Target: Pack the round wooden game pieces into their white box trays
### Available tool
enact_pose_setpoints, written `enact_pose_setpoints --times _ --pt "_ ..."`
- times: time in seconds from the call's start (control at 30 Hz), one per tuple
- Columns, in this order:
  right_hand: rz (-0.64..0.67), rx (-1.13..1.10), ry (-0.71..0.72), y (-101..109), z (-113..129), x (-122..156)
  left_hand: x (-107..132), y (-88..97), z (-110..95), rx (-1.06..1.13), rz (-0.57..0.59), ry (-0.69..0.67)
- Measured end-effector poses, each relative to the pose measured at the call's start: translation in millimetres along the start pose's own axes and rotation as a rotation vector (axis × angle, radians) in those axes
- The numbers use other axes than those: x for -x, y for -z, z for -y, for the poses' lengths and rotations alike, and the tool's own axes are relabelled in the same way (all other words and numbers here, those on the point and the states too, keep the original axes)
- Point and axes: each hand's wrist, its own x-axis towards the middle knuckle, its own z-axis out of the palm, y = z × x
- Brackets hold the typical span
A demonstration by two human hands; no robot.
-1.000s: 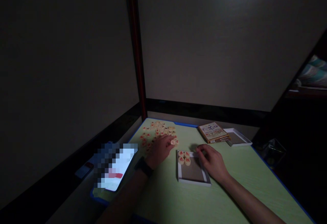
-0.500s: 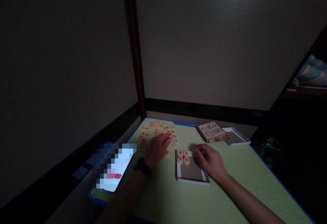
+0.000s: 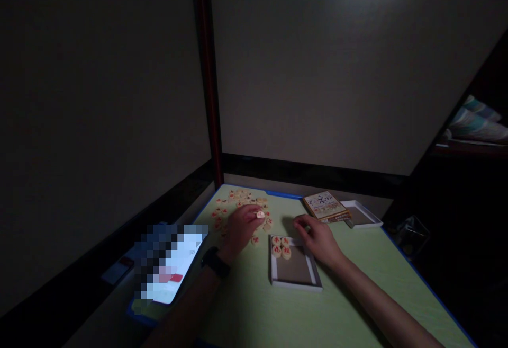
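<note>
My left hand (image 3: 239, 231), with a dark watch on its wrist, pinches a round Chinese chess piece (image 3: 260, 214), its marked face showing. The piece is just above a loose spread of pale pieces (image 3: 240, 195) with red or dark characters. My right hand (image 3: 319, 239) hovers at the top right corner of a shallow white-rimmed box tray (image 3: 297, 286), fingers curled in and thumb close to the forefinger; no object shows between them. Several pieces with red characters (image 3: 281, 247) sit together in the tray's upper left corner, and its brown bottom is bare elsewhere.
The green table (image 3: 357, 305) has a blue edge. A Chinese chess box (image 3: 324, 205) lies at the back right, partly over another white-rimmed tray (image 3: 362, 214). A lit, partly blurred screen (image 3: 177, 263) stands at the left edge. Walls rise behind and to the left.
My left hand has lifted a chess piece off the spread and turned, so the piece now shows. My right hand has shifted slightly up and left from the tray's edge. The view has moved slightly.
</note>
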Motion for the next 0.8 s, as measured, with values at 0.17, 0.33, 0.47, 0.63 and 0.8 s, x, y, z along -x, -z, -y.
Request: enact_pose_setpoints --times 0.17,0.33,0.47,0.63,0.8 --pt "0.342 0.053 0.125 -15.6 11.8 -43.4 -7.3 10.3 5.5 0.01 -0.18 0.025" --pt "0.402 0.109 0.157 -29.6 15.2 -59.8 -16.8 23.9 9.3 0.085 -0.388 0.12" --pt "0.419 0.106 0.179 -32.1 11.7 -60.4 -17.3 26.3 6.8 0.059 -0.397 0.149" --pt "0.406 0.106 0.18 -34.0 11.9 -61.0 -13.3 22.1 -1.8 0.012 -0.308 0.109" --pt "0.377 0.115 0.178 -35.9 19.1 -59.7 -11.4 13.4 -2.8 0.146 -0.171 0.081"
